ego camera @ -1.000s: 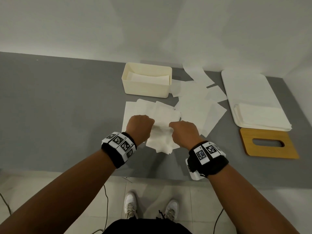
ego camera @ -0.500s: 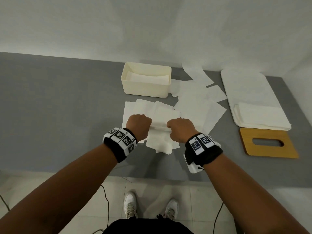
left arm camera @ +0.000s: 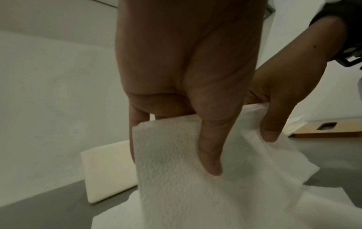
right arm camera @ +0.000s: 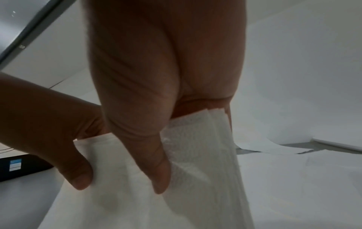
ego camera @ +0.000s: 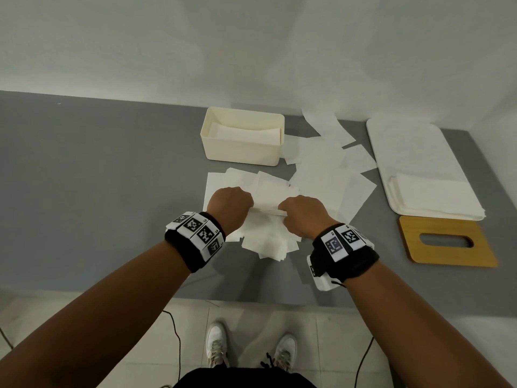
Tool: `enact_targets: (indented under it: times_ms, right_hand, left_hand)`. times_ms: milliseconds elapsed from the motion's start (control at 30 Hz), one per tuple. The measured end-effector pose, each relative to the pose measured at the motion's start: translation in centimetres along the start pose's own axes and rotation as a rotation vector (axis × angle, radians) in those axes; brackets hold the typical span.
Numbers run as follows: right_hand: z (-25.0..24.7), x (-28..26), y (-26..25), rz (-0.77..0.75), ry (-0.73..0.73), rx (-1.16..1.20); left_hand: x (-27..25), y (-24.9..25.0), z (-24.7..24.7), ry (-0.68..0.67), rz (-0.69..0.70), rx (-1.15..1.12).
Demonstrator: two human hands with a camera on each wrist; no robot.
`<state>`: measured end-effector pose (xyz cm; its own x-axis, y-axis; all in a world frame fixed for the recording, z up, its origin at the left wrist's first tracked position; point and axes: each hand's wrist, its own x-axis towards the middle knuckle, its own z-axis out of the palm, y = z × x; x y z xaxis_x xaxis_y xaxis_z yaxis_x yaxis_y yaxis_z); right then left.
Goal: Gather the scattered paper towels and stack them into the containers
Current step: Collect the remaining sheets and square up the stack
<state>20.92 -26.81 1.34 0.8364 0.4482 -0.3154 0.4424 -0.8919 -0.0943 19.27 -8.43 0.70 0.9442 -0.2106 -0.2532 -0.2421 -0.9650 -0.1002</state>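
Both hands hold one bunch of white paper towels (ego camera: 265, 236) upright by its top edge, above the grey table. My left hand (ego camera: 230, 204) pinches the left end (left arm camera: 176, 147) between thumb and fingers. My right hand (ego camera: 300, 212) pinches the right end (right arm camera: 199, 147) the same way. The sheets hang down toward me, their lower edges uneven. More loose towels (ego camera: 330, 177) lie spread flat on the table beyond the hands. A cream open box (ego camera: 242, 152) with towels inside stands behind them. A white tray (ego camera: 405, 141) at the right carries a neat stack of towels (ego camera: 436, 196).
A wooden lid with an oval slot (ego camera: 447, 242) lies on the table in front of the tray. A white wall runs along the table's far edge. The table's near edge (ego camera: 251, 298) is just below my wrists; tiled floor, cables and my shoes lie beneath.
Both hands have risen a little and moved slightly away from me, lifting the bunch of towels higher off the table. The grip on the top edge is unchanged.
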Motion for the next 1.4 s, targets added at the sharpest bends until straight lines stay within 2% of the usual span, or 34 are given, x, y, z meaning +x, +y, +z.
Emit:
enact_targets:
  times_ms: [100,267,400,533,633,733,800,900,967,1033,1100,1233,1300,1400]
  right_hand:
    - [0.2,0.2,-0.3,-0.005,-0.056,0.013]
    - [0.2,0.2,0.0,-0.007,0.031,0.007]
    - [0.6,0.5,-0.4,-0.021,-0.029,0.005]
    - [0.6,0.5,-0.2,-0.007,0.021,0.021]
    - [0.5,0.5,-0.1,-0.018,-0.044,0.027]
    - [-1.0,0.7,1.2,0.045,-0.041,0.22]
    - [-1.9,0.5,2.6,0.112,-0.019,0.547]
    - [-1.4,-0.2,3.5,0.232,0.073,1.189]
    - [0.1,-0.1,3.1,0.326,0.101,1.556]
    - [1.6,0.2,2.1,0.404,0.083,1.75]
    - [2.8,0.5,1.5,0.444,0.048,1.768]
    - [4.2,0.7,1.1,0.472,0.071,1.676]
    - [4.4,0.8,0.9,0.456,0.07,1.604]
    - [4.0,0.9,0.6,0.351,0.065,1.332]
  left_hand:
    - [0.0,0.3,0.3,-0.056,0.012,0.026]
    - [0.0,-0.3,0.2,-0.028,0.012,0.036]
    - [-0.2,0.1,0.3,-0.082,0.018,0.043]
    - [-0.1,-0.2,0.5,-0.057,0.017,0.048]
    - [-0.2,-0.8,0.6,-0.079,0.023,0.015]
    - [0.2,-3.0,-0.4,-0.011,-0.048,-0.259]
    - [0.2,-5.3,-0.6,0.009,-0.119,-0.636]
    - [-0.4,-6.8,0.3,-0.058,-0.274,-1.377]
    - [-0.9,-6.3,1.6,-0.105,-0.346,-1.623]
    - [-1.3,-5.3,2.7,-0.142,-0.386,-1.795]
    - [-1.8,-4.6,3.5,-0.186,-0.385,-1.884]
    - [-2.4,-4.6,4.9,-0.257,-0.337,-1.805]
    - [-2.1,-4.7,5.4,-0.212,-0.328,-1.74]
    - [-1.4,-4.7,5.2,-0.083,-0.373,-1.544]
